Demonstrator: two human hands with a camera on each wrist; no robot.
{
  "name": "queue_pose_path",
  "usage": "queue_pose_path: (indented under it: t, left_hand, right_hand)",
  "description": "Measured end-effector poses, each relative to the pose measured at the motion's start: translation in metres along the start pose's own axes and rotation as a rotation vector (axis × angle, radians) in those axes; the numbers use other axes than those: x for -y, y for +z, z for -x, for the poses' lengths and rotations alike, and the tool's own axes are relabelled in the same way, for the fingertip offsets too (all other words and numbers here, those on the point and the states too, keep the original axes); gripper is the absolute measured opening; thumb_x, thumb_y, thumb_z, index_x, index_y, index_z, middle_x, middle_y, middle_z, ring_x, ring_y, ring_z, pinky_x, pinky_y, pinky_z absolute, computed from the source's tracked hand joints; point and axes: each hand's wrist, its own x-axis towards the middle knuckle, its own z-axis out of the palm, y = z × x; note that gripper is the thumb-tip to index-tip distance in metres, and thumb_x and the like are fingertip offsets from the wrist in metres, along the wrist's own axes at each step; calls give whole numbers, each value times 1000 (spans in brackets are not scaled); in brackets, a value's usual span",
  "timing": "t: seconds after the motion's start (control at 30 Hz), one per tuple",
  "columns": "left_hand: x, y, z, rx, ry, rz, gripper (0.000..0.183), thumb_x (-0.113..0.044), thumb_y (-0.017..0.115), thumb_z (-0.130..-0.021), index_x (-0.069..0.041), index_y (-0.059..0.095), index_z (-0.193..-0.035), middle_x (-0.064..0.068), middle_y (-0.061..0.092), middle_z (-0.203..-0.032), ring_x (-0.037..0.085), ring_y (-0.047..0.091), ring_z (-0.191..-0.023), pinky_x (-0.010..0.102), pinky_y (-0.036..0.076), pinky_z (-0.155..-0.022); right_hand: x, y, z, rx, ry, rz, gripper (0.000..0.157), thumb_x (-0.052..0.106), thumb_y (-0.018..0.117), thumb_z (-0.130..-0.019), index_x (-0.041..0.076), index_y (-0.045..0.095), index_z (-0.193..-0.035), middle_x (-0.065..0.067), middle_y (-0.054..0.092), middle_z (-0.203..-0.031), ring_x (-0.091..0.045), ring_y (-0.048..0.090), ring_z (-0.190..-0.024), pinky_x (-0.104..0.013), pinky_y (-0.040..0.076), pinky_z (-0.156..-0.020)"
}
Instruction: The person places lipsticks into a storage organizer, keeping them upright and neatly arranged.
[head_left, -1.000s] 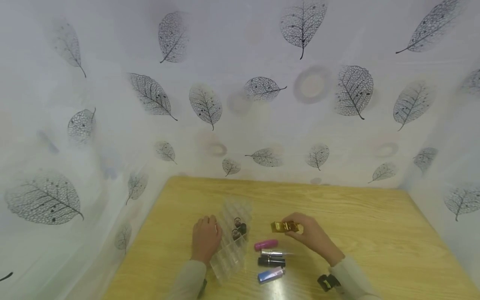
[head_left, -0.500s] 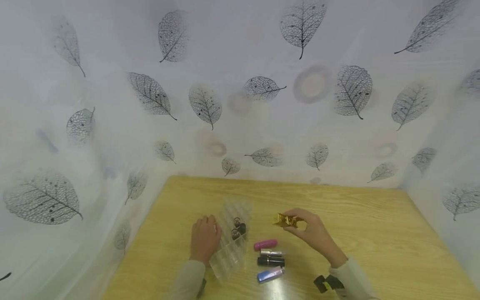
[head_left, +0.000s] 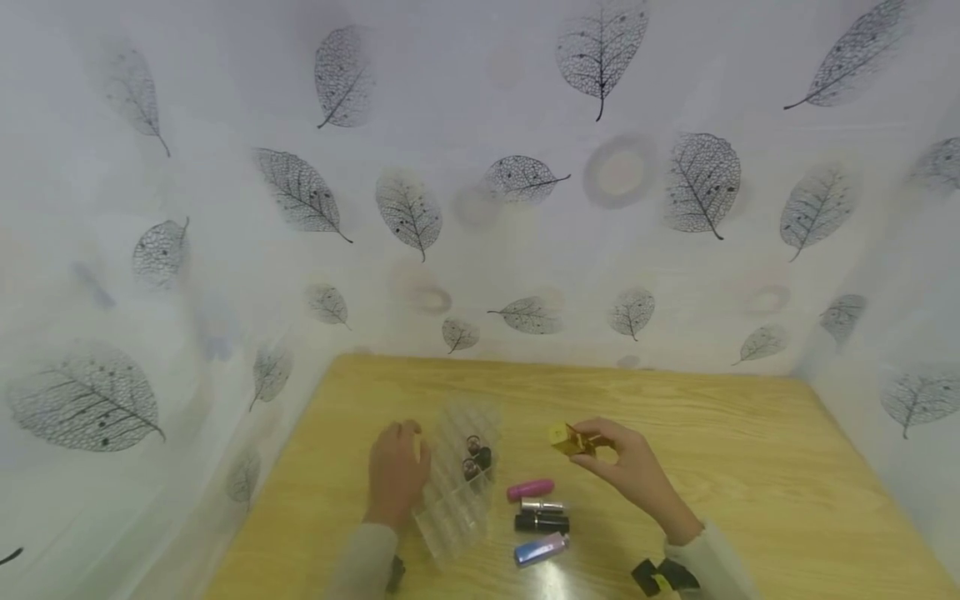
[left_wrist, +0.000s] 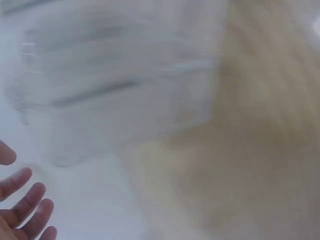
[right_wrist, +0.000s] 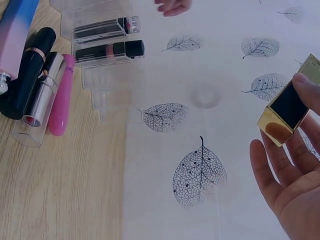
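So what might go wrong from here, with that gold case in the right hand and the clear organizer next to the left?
The gold case is pinched in the right hand, seemingly off the table, so it might slip and drop. The clear organizer lies beside the left hand, which isn't gripping it, so a bump could shift it. The pink tube and black tube lie loose and might roll if brushed.
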Motion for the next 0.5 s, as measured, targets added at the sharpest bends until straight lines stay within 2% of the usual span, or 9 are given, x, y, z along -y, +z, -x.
queue_pose_path:
  t: [0.13,0.3,0.37,0.5]
  left_hand:
    - [-30,-22,-9,-46,48,59,16,-14,67,-77,-8,62,-91,8,64,-86,23,60,-77,37,50,-68]
    - [-83,-47,-10,-77,195,155,15,-13,68,-76,-10,64,-90,2,64,-86,17,60,-78,32,51,-72]
    - [-101,-51,-6,-66,239,203,18,-14,69,-74,-11,64,-91,-1,63,-87,13,58,-78,29,51,-72]
    - [-124,-49,1,-6,251,292,25,-20,70,-75,-13,64,-98,-2,64,-92,10,58,-83,26,50,-76]
  right_hand:
    - [3,-2,1,-5,5,-15,34,5,74,-74,2,64,-107,-11,69,-98,3,59,-87,-23,54,-75]
    - [7,-1,0,-7,11,-13,33,6,74,-74,3,65,-106,-10,70,-97,3,60,-85,-24,54,-76]
    - [8,0,-1,0,10,-17,33,6,74,-74,3,65,-106,-9,70,-96,2,60,-85,-24,54,-76]
    - [8,3,-1,10,8,-36,33,4,74,-74,3,64,-105,-8,69,-96,1,61,-84,-23,54,-76]
